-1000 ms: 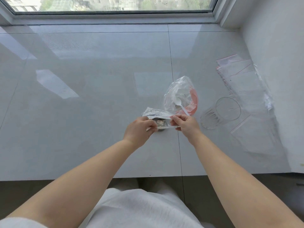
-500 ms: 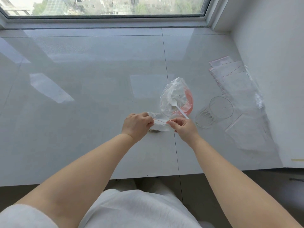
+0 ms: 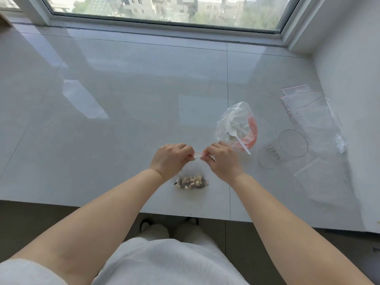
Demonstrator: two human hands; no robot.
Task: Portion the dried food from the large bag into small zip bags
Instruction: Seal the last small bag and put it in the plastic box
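The small zip bag (image 3: 191, 182) hung above the white tiled sill (image 3: 102, 120), dried food pooled at its bottom — its red-lined top pinched between the left hand (image 3: 171, 159) and right hand (image 3: 223, 160). Just beyond lay the large bag (image 3: 236, 124) with a plastic spoon (image 3: 239, 138); a clear cup (image 3: 281, 149) and spare zip bags (image 3: 308, 112) lay rightward.

This looks like a flat high up in a city block. A wide window (image 3: 164, 11) with a pale frame looks out over apartment buildings and treetops far below. Under it runs a deep, glossy tiled sill (image 3: 102, 99) serving as a bench, meeting a plain white wall (image 3: 353, 68) on the right. A drinking glass (image 3: 281, 149) and loose zip bags (image 3: 308, 112) lie there, household things.
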